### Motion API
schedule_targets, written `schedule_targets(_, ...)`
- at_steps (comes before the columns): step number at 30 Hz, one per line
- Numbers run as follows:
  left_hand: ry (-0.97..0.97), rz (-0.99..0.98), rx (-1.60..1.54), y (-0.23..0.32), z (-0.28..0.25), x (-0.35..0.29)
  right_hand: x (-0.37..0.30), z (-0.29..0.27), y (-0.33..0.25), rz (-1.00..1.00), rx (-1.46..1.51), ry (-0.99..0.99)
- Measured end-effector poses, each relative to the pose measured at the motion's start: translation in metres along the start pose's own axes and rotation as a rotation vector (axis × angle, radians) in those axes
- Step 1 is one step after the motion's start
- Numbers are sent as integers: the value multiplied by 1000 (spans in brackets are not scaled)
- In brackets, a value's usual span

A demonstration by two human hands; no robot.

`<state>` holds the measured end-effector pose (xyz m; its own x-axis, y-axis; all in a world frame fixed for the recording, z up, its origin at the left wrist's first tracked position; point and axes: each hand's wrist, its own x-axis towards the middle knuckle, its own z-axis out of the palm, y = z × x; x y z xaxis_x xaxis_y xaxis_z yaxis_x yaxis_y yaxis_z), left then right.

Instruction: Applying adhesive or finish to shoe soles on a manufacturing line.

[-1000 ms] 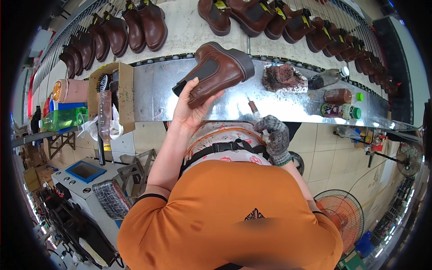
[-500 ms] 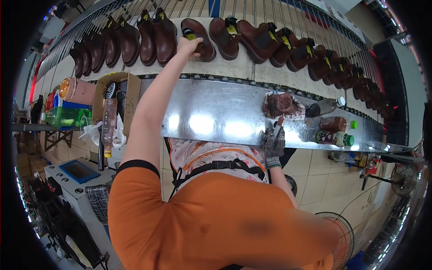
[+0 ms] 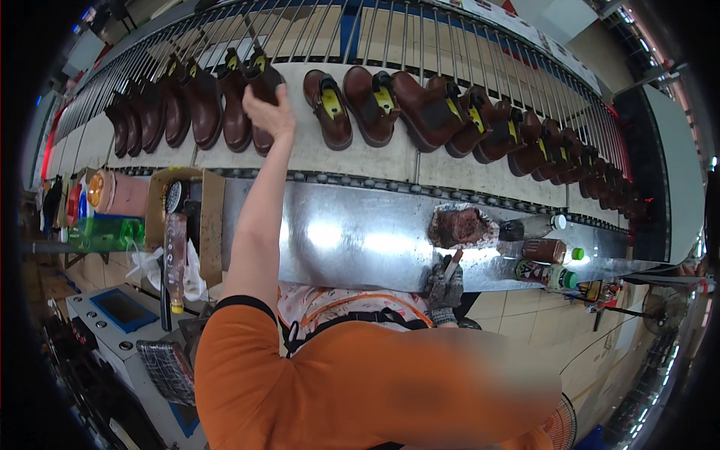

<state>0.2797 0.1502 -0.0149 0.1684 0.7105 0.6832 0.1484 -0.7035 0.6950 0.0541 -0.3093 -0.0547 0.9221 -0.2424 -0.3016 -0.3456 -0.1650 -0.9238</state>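
Note:
My bare left hand (image 3: 270,112) reaches over the pale conveyor, fingers and thumb apart, in front of a dark brown ankle boot (image 3: 264,75). Whether it touches the leather I cannot tell. To its right lies a brown boot (image 3: 328,112) on its own, showing its yellow inside. My right hand (image 3: 444,289), in a dirty dark grey glove, is closed at the metal table's near edge around a small stick-like thing with a reddish-brown end (image 3: 454,260). Beyond it sits a reddish-brown stained lump (image 3: 465,226) on a soiled pale wrapping.
More brown boots line the conveyor (image 3: 300,161) on both sides. Several bottles (image 3: 544,250) lie on the metal table's (image 3: 330,217) right. At left stand a cardboard box (image 3: 214,225) with a brush (image 3: 175,196), a green bottle (image 3: 105,234) and a pink container (image 3: 120,193).
My left hand has let go of the boot it held and moved left to another boot. The view has tilted, so the table and conveyor appear lower. My right hand keeps its grip.

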Motion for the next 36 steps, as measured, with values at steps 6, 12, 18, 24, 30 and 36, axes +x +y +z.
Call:
schedule_targets(6, -512, -505, 425, -46, 20, 27, 13, -13, 44, -317, -545, 92)
schedule_targets(12, -627, -423, 492, -49, 14, 37, 10, -10, 28, -148, -652, 67)
schedule_targets(18, -709, -427, 389, -25, -39, 26, 16, -10, 45, -156, -498, 55)
schedule_targets(24, -757, -417, -76, 29, -144, -30, 17, -8, 44, -255, -145, 17)
schedule_targets(30, -886, -401, -89, 88, -216, -109, 29, -10, 56, -222, -160, -7)
schedule_targets(36, -1191, -646, -401, 78, -241, -120, -15, -11, -28, 93, -299, -105)
